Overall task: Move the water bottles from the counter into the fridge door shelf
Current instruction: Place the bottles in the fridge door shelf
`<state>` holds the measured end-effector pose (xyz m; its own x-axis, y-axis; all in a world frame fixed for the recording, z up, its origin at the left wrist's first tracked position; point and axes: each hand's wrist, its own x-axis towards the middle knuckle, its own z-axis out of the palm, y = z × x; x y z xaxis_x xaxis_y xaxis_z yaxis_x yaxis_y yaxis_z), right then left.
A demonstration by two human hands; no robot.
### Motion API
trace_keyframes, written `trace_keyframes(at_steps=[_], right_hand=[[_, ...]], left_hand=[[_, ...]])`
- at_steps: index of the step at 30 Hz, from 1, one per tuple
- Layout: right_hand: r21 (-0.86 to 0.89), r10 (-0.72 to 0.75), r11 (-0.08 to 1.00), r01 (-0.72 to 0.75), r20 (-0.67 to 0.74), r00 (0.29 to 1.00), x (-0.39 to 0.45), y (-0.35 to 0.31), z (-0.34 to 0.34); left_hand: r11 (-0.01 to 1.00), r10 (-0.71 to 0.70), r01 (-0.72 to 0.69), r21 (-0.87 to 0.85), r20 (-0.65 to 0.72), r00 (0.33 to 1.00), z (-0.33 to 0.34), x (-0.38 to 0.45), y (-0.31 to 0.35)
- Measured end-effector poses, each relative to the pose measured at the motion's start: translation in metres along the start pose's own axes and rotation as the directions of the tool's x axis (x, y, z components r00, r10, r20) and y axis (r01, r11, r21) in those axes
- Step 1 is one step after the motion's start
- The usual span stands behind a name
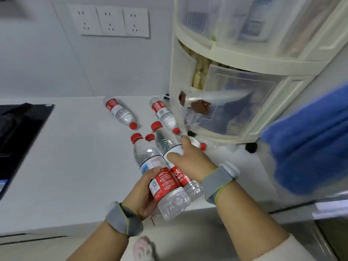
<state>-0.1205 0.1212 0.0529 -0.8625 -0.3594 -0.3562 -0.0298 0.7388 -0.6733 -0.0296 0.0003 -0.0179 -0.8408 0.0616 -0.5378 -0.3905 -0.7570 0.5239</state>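
Note:
I hold a bundle of clear water bottles with red caps and red labels above the counter's front edge. My left hand [140, 193] grips the nearest bottle [160, 178] from the left. My right hand [188, 161] presses on a second bottle [167, 144] from the right. A third red cap [150, 137] shows between them. Two more bottles lie on the white counter [75, 157]: one [120, 113] towards the wall, another [164, 114] beside the storage tower. A further red cap [202, 146] pokes out under the tower, behind my right hand. No fridge door shelf is in sight.
A cream plastic drawer tower [244, 68] stands at the counter's right end. A black hob [20, 132] lies at the left. A blue cloth [308, 147] hangs at the right. Wall sockets [113, 21] sit above the counter.

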Motion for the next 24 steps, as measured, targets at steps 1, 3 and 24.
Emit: trace_keyframes(at_steps=[1,3,24], right_hand=[[-0.007,0.014,1.000,-0.015,-0.010,1.000,-0.019,0.015,-0.009],[-0.006,0.042,0.999,-0.042,-0.033,0.999,-0.058,0.046,-0.027],[0.318,0.442,0.893,-0.319,-0.483,0.756,-0.397,0.315,-0.238]], left_hand=[[1.000,-0.011,0.011,0.020,-0.003,1.000,0.013,-0.008,-0.017],[0.997,-0.033,0.033,0.065,0.003,0.999,0.041,-0.024,-0.055],[0.842,-0.465,0.316,0.438,0.291,0.836,0.335,-0.103,-0.362]])
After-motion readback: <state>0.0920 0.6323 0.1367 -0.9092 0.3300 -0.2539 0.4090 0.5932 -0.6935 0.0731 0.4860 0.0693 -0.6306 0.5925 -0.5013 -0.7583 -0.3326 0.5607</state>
